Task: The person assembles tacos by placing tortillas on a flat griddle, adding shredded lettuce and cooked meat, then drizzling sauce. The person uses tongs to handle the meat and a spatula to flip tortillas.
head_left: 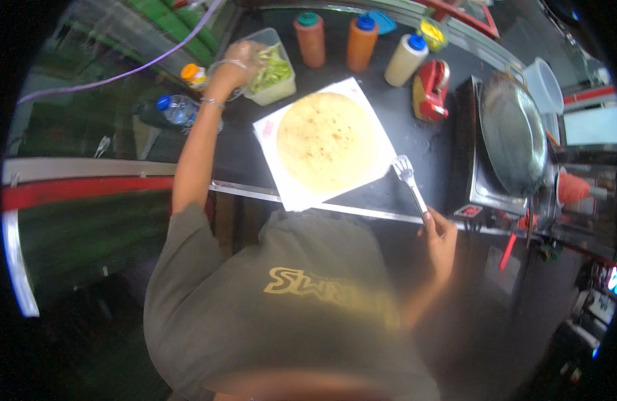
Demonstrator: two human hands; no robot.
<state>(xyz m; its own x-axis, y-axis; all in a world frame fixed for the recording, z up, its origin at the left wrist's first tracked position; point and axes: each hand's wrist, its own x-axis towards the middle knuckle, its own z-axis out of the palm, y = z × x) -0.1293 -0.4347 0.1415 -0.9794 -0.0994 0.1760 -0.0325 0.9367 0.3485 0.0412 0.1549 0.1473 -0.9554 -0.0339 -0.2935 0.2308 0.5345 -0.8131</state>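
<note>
I see a pale golden flatbread [322, 140] freckled with brown, on white paper [292, 198] with a pinkish-red mark near one corner. The shredded leaves [274, 71] are light green, the spatula [407, 175] silvery. One squeeze bottle [312, 45] is brownish red with a green cap, another [361, 50] orange with blue, a third [404, 65] cream with blue. Gold lettering marks the dark olive-grey shirt [208, 304]; the cable [145, 65] is lilac.

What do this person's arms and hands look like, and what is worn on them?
The left arm has a short, dark olive sleeve and a thin, light bracelet near the wrist. On the left hand is a pale band, possibly a clear glove's edge. The right hand looks bare, with no bracelet visible.
</note>
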